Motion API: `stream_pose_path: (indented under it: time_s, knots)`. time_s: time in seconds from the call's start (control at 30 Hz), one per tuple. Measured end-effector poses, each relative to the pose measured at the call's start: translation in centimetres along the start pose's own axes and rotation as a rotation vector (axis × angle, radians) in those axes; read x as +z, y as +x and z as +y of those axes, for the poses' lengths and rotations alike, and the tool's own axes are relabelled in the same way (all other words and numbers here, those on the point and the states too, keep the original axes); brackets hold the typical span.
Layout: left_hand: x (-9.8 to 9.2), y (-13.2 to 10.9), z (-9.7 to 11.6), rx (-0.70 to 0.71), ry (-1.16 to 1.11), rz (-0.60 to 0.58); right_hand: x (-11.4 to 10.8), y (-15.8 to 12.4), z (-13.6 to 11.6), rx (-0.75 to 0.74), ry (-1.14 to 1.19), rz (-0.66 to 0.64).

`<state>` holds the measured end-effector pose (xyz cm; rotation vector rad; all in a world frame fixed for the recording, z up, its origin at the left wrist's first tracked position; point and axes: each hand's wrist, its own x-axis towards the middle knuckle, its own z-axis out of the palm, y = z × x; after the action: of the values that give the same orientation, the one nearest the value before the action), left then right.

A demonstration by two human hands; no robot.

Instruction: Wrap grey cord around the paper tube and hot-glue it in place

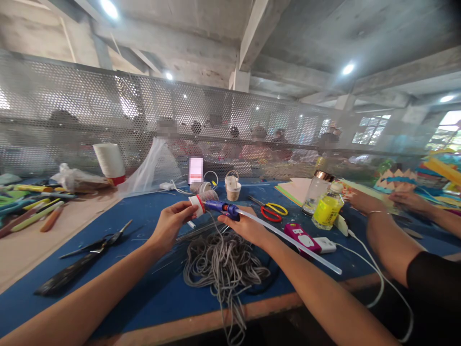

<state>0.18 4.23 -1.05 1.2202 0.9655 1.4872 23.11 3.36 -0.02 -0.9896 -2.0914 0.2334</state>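
My left hand (166, 225) is closed on a small paper cup (196, 205) tipped on its side, its red rim and white base end facing me and grey cord wound round its far part. In my right hand (249, 229) is a blue hot glue gun (215, 206), its tip at the cup. A long clear glue stick (291, 242) sticks out of the gun's back over my forearm. From the cup a strand of cord runs down to a loose heap of grey cord (225, 264) on the blue table, spilling over the front edge.
Black-handled scissors (97, 250) lie at left, red-yellow scissors (272, 211) at right. A small finished-looking basket (233, 186), phone (196, 170), yellow bottle (327, 209), glass jar (315, 192) and magenta device (302, 237) stand about. A co-worker's arm (389, 235) reaches in at right.
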Motion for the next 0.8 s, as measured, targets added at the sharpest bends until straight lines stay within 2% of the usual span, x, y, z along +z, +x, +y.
stream_pose_path:
  time_s: [0.8]
  knots:
    - [-0.19,0.14,-0.18,0.007,0.018,-0.002,-0.09,-0.12,-0.09,0.02,-0.019,-0.01]
